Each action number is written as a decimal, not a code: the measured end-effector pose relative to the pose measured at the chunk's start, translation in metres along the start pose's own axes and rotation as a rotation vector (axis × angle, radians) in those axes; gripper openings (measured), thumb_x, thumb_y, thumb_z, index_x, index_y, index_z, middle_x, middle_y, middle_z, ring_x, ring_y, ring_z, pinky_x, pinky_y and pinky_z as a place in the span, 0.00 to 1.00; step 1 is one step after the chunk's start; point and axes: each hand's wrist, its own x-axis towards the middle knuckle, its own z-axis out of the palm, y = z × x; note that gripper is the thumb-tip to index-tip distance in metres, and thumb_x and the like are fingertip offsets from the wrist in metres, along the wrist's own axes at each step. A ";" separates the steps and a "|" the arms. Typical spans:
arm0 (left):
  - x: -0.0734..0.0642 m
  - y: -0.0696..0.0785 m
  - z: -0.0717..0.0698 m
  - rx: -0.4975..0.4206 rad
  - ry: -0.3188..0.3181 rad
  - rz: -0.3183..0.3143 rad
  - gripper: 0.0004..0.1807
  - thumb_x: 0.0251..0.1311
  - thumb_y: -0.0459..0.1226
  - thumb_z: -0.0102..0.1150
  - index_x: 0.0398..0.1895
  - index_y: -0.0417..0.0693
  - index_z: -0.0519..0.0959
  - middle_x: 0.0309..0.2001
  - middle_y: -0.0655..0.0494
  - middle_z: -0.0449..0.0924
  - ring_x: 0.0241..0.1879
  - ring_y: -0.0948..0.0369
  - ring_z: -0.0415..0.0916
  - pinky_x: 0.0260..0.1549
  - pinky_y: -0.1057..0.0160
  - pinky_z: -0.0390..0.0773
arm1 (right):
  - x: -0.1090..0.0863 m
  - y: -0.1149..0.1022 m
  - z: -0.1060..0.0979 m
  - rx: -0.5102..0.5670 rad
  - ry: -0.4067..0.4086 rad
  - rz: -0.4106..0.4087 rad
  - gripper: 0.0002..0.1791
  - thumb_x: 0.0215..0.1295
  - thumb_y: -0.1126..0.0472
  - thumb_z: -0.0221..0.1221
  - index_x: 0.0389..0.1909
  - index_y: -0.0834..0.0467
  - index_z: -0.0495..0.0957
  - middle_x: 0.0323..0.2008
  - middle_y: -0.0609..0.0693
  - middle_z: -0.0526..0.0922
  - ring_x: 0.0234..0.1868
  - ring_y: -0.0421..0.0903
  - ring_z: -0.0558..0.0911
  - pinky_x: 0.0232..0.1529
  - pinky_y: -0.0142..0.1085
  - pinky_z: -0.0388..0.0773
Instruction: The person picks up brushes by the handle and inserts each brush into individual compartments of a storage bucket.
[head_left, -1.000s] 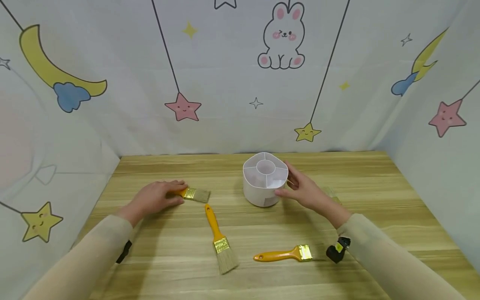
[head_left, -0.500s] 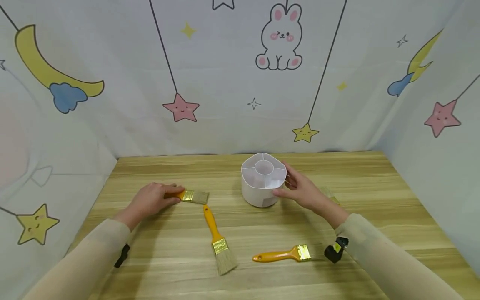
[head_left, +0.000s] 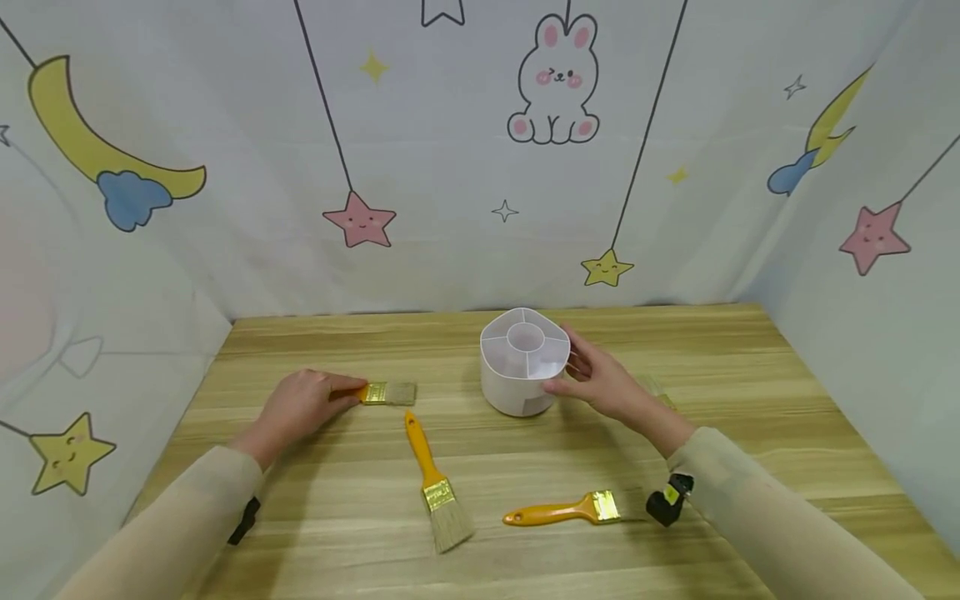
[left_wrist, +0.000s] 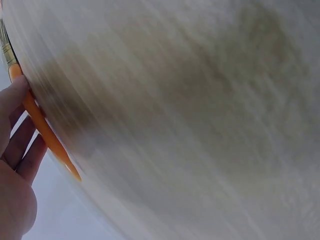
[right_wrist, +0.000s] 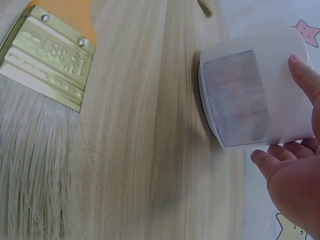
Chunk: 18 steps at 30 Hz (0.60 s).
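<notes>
Toward the table's [head_left: 341, 525] left edge, left fingers [head_left: 347, 382] pinched a brush's [head_left: 388, 393] handle [left_wrist: 48, 134]; right fingers [head_left: 581, 344] clasped a white organizer's [head_left: 506, 387] right side.

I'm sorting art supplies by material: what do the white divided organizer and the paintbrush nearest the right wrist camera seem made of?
White organizer: probably plastic, satin-smooth, with thin, even dividers. Its window: likely clear plastic, being translucent.
Paintbrush handle: glossy orange, painted wood or plastic.
Ferrule: apparently metal, gold-toned, shiny, embossed and riveted.
Bristles: fine, pale strands; natural or synthetic, unclear.
</notes>
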 end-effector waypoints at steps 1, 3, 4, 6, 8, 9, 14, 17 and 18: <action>0.000 0.000 0.000 0.004 0.008 0.002 0.15 0.65 0.37 0.75 0.55 0.47 0.91 0.48 0.46 0.92 0.43 0.48 0.90 0.43 0.43 0.89 | 0.000 0.000 0.001 0.003 -0.001 -0.002 0.59 0.69 0.59 0.73 0.88 0.58 0.41 0.86 0.60 0.48 0.84 0.61 0.56 0.80 0.51 0.61; -0.001 0.000 0.001 0.010 0.018 0.000 0.15 0.65 0.37 0.75 0.54 0.47 0.91 0.47 0.46 0.92 0.44 0.47 0.90 0.43 0.42 0.89 | 0.001 0.001 0.001 0.004 -0.004 -0.006 0.59 0.70 0.59 0.73 0.88 0.58 0.41 0.86 0.61 0.48 0.84 0.62 0.55 0.80 0.51 0.61; -0.002 0.000 0.001 0.009 0.025 0.000 0.15 0.65 0.36 0.75 0.54 0.47 0.91 0.47 0.46 0.92 0.44 0.47 0.90 0.43 0.43 0.89 | 0.001 0.001 0.001 0.007 -0.003 -0.004 0.59 0.69 0.60 0.73 0.88 0.58 0.41 0.86 0.60 0.48 0.84 0.62 0.55 0.80 0.51 0.61; -0.002 0.001 0.001 0.003 0.038 -0.003 0.15 0.64 0.36 0.76 0.53 0.47 0.91 0.47 0.46 0.92 0.44 0.47 0.90 0.43 0.42 0.89 | 0.001 0.001 0.002 0.013 -0.001 0.002 0.59 0.69 0.60 0.73 0.88 0.58 0.41 0.86 0.60 0.49 0.84 0.61 0.56 0.79 0.50 0.61; -0.002 0.003 -0.001 -0.010 0.045 -0.015 0.15 0.65 0.36 0.76 0.53 0.47 0.91 0.48 0.46 0.92 0.45 0.47 0.90 0.44 0.42 0.88 | 0.001 0.001 0.002 0.012 -0.001 0.000 0.59 0.69 0.60 0.73 0.88 0.58 0.41 0.86 0.61 0.49 0.84 0.62 0.56 0.79 0.50 0.61; -0.001 0.004 -0.001 -0.019 0.048 -0.023 0.15 0.65 0.36 0.75 0.53 0.47 0.91 0.48 0.46 0.92 0.45 0.47 0.90 0.44 0.42 0.88 | 0.001 0.001 0.002 0.015 -0.001 -0.001 0.59 0.69 0.61 0.73 0.88 0.58 0.42 0.86 0.61 0.49 0.84 0.62 0.56 0.79 0.50 0.61; 0.002 0.007 -0.006 -0.062 0.072 -0.074 0.15 0.65 0.36 0.76 0.54 0.47 0.91 0.49 0.46 0.91 0.44 0.46 0.90 0.43 0.41 0.88 | 0.000 -0.001 0.001 0.026 0.002 -0.011 0.58 0.69 0.63 0.73 0.88 0.60 0.43 0.85 0.63 0.50 0.83 0.63 0.56 0.80 0.51 0.61; 0.005 0.010 -0.009 -0.074 0.094 -0.093 0.16 0.64 0.37 0.76 0.54 0.48 0.91 0.49 0.46 0.91 0.43 0.47 0.89 0.42 0.42 0.88 | 0.000 -0.001 0.001 0.024 0.005 -0.014 0.57 0.69 0.63 0.72 0.87 0.61 0.43 0.85 0.63 0.51 0.83 0.64 0.56 0.80 0.52 0.61; 0.006 0.011 -0.009 -0.080 0.101 -0.097 0.16 0.64 0.37 0.76 0.55 0.48 0.91 0.49 0.46 0.91 0.43 0.47 0.89 0.42 0.43 0.88 | 0.000 0.000 0.001 0.020 0.006 -0.017 0.57 0.69 0.63 0.72 0.87 0.61 0.44 0.85 0.64 0.51 0.83 0.64 0.56 0.80 0.52 0.61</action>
